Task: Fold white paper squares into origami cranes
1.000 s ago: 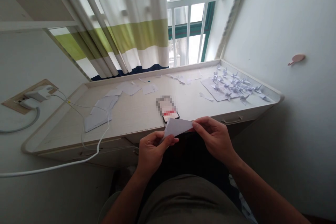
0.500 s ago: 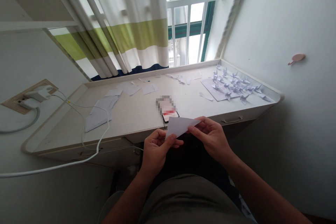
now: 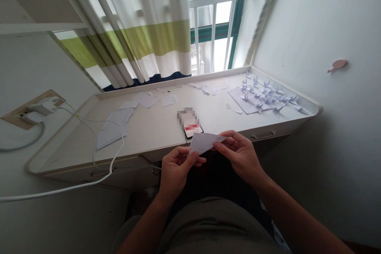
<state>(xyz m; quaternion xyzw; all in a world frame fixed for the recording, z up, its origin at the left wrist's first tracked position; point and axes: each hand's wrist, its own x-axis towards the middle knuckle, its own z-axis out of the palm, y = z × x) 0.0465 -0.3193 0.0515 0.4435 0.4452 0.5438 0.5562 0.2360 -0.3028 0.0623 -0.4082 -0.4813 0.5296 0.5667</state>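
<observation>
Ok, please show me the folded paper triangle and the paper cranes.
folded paper triangle (image 3: 205,143), head view, its middle
paper cranes (image 3: 266,97), head view, middle of the group

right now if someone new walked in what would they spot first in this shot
The eye goes first to the folded paper triangle, pinched between the left hand and right hand just off the front edge of the desk. At the desk's far right end stands a crowd of small paper cranes. Behind the desk, a striped navy, white and green curtain hangs beside the window.
</observation>
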